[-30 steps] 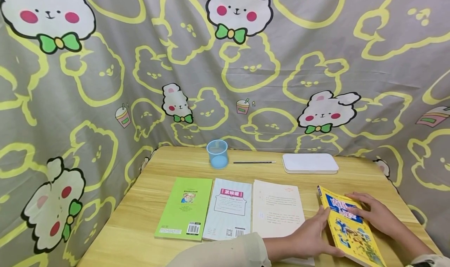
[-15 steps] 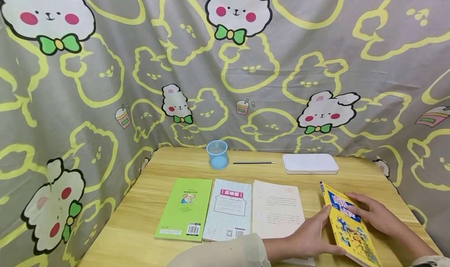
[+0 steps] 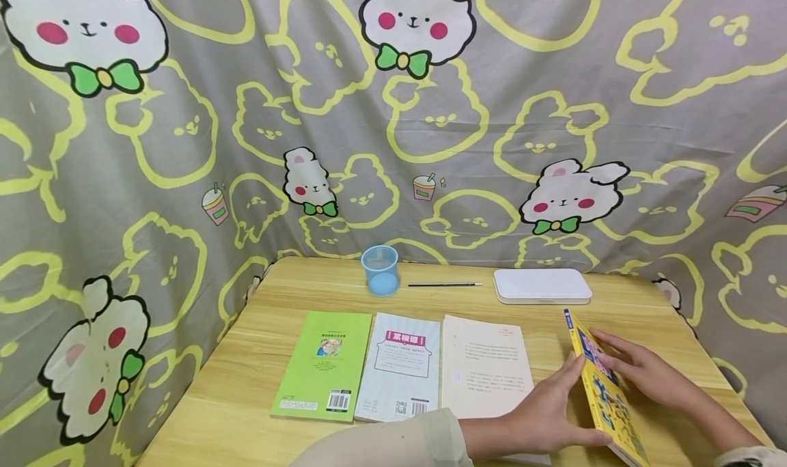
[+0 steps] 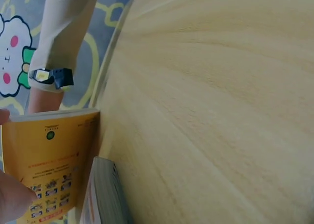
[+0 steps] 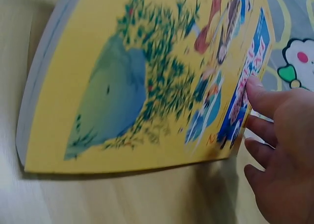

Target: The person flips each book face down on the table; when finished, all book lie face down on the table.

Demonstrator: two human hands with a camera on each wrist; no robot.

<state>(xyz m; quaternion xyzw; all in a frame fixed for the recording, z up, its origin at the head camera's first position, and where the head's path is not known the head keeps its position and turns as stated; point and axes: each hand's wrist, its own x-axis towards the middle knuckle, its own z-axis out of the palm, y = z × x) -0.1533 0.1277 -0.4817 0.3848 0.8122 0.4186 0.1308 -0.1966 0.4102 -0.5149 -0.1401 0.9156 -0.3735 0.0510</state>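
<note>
A yellow paperback book (image 3: 605,402) with a blue title block stands tilted steeply on the table at the right in the head view. My left hand (image 3: 544,412) holds it along the spine side, thumb toward the near end. On the opposite edge my right hand (image 3: 645,378) grips it; in the right wrist view the right thumb lies on the front cover (image 5: 54,140) and the other fingers bend at the edge. The left wrist view shows the orange back cover (image 4: 59,145) with a left fingertip (image 4: 14,197) against it.
Left of the yellow book, a cream book (image 3: 486,364), a light blue book (image 3: 399,351) and a green book (image 3: 322,364) lie in a row. Behind them are a blue cup (image 3: 381,272), a pencil (image 3: 445,285) and a white case (image 3: 543,286). A patterned curtain (image 3: 455,132) borders the table.
The yellow book has turned up from a lower slant to a much steeper tilt, its right side rising toward the left. Both hands stay on it and shift slightly.
</note>
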